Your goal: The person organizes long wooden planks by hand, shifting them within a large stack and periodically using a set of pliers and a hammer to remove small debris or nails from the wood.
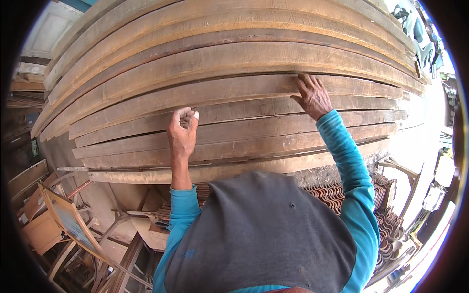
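Long wooden planks (234, 90) lie side by side in a broad stack in front of me, with narrow gaps between several of them. Over the nearer boards, left of the middle, my left hand (181, 134) is raised with its fingers curled loosely toward the palm; nothing shows in it. Farther right, my right hand (314, 96) rests on one plank with its fingers stretched out, slightly blurred, toward that board's far edge. Its fingertips reach the dark gap there.
Stacked curved roof tiles (386, 229) sit below the planks at the right. At the lower left, a wooden-framed panel (73, 222) leans among loose timber pieces. A pale door (49, 31) stands at the far left.
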`<state>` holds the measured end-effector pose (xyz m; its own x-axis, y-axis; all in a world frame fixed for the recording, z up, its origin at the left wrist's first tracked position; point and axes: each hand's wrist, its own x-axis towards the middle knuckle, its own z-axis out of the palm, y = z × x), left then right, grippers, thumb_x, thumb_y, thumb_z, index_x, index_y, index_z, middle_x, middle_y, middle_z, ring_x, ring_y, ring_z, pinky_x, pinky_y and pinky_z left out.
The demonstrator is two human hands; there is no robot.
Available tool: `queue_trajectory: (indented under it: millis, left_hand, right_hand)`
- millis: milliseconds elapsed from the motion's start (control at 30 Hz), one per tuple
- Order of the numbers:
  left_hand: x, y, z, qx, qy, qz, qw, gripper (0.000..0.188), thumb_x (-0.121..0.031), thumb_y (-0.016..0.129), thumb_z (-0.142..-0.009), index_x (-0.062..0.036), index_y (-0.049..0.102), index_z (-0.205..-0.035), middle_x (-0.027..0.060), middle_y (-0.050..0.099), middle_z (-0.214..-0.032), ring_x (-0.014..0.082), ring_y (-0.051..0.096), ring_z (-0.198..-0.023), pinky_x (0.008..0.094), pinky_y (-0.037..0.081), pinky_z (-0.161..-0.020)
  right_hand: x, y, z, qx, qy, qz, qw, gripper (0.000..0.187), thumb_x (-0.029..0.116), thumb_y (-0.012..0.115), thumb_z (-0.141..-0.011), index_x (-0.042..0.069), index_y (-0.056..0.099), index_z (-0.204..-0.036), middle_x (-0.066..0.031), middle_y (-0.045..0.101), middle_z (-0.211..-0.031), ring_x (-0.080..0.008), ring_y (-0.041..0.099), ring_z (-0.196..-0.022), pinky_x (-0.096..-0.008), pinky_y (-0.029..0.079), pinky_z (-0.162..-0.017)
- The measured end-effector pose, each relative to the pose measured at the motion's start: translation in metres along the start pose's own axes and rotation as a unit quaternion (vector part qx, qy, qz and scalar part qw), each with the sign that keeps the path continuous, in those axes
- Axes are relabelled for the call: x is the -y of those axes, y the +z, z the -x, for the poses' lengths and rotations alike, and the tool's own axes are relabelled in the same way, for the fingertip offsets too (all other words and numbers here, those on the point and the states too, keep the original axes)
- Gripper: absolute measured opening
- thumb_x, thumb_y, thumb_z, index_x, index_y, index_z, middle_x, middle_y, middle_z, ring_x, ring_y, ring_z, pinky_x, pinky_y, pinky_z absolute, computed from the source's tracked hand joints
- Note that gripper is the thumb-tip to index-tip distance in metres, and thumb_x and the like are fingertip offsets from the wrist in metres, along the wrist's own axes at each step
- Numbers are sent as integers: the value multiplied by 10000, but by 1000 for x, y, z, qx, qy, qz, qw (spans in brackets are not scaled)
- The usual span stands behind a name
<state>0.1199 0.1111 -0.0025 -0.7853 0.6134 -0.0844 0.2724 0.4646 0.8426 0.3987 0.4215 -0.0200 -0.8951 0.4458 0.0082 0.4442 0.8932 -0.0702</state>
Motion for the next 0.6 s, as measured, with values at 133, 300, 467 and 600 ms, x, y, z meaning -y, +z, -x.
queue_trajectory:
  millis: [133,300,467,600]
  left_hand:
    - [4,8,1,-8,-15,-50,999,373,-190,772,-933,-1,656,-1233,138,705,-1162,249,669,-1043,378,539,-906]
    - [3,-2,-23,-100,186,-192,958,688,-122,864,-796,-45,547,-1403,163,531,-1419,382,500,-1322,509,412,-1104]
    - [22,-24,-59,-12,181,-286,941,867,-220,943,-701,-82,514,-1441,155,477,-1439,375,416,-1376,549,349,-1146]
    - [36,-30,-70,12,216,-317,923,996,-297,985,-598,-149,500,-1455,113,471,-1405,368,406,-1366,543,349,-1121]
  right_hand:
    - [-2,-3,-2,-1,1,-4,1000,608,327,781,-868,54,543,-1356,-156,539,-1413,-364,511,-1311,-489,443,-1072]
    - [-1,-2,-15,6,23,-37,999,719,349,815,-823,67,512,-1411,-156,527,-1424,-374,501,-1315,-496,410,-1106]
    - [1,7,-13,-12,30,-34,999,822,337,882,-741,86,522,-1436,-142,523,-1448,-371,494,-1335,-523,388,-1100]
    - [0,4,-17,-16,14,-10,1000,836,337,892,-723,86,530,-1433,-148,525,-1448,-364,490,-1344,-521,385,-1098]
